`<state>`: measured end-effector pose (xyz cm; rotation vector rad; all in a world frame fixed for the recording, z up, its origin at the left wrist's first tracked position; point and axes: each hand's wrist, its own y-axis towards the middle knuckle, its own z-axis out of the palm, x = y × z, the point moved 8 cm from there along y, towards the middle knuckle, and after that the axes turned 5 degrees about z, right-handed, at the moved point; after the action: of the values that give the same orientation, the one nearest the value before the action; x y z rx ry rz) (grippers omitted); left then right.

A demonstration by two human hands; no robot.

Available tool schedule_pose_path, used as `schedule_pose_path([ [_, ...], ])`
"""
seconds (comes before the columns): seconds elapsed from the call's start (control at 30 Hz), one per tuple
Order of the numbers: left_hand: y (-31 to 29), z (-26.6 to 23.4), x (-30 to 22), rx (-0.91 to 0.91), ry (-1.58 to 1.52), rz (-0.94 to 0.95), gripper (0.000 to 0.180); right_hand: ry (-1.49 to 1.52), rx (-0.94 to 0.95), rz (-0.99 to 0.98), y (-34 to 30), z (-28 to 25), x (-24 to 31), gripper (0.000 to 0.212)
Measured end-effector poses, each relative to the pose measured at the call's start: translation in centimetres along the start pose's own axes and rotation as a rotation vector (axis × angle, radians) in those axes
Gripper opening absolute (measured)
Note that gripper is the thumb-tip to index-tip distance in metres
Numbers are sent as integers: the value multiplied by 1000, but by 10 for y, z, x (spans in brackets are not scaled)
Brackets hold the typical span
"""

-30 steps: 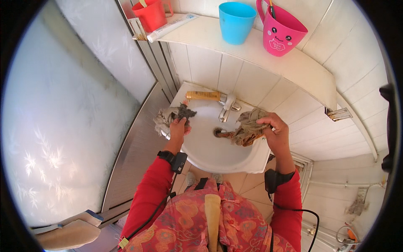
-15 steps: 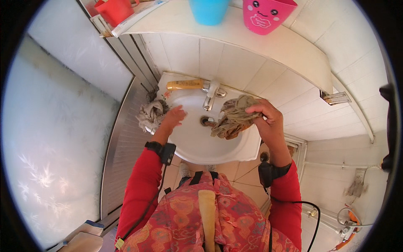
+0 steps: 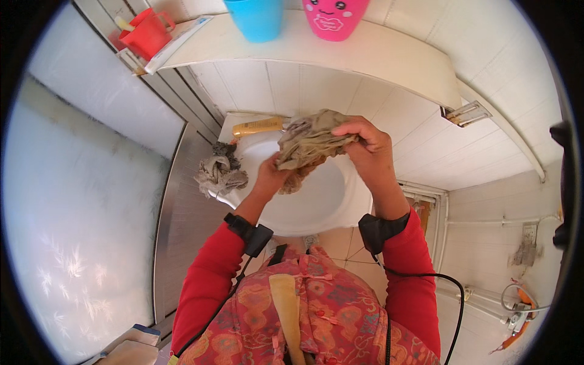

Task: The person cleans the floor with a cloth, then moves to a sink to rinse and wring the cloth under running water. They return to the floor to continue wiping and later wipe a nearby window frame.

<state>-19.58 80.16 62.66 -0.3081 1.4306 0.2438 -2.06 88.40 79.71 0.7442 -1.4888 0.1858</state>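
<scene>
A crumpled greenish-brown cloth (image 3: 313, 141) hangs above the white washbasin (image 3: 328, 207), held between both my hands. My right hand (image 3: 369, 143) pinches its upper right part, thumb and fingers closed on it. At the cloth's lower left edge, my left hand (image 3: 272, 176) grips it, its fingertips partly hidden behind the fabric. The faucet and drain are covered by the cloth from here. Another bunched greyish cloth (image 3: 220, 173) lies on the basin's left rim, a little left of my left hand.
A yellow tube (image 3: 258, 126) lies along the basin's back edge. Above is a white curved shelf (image 3: 365, 58) bearing a red mug (image 3: 146, 35), a blue cup (image 3: 255, 18) and a pink cup (image 3: 336, 18). A frosted glass panel (image 3: 91, 182) stands on the left.
My left hand, empty and apart earlier, has come up and taken hold of the cloth. My right hand has brought the cloth leftward and up, over the faucet.
</scene>
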Motion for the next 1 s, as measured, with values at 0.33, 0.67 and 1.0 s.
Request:
schedule_pose_path([
  [0.33, 5, -14, -28, -197, -47, -50, 27, -309, 158, 461, -83, -3, -183, 59],
  [0.67, -11, 12, -50, -126, -455, -76, 36, 42, 144, 258, -65, 63, -175, 96],
  [1.0, -22, -23, 35, -69, -504, -331, 44, 677, -94, 708, -63, 58, -212, 34],
])
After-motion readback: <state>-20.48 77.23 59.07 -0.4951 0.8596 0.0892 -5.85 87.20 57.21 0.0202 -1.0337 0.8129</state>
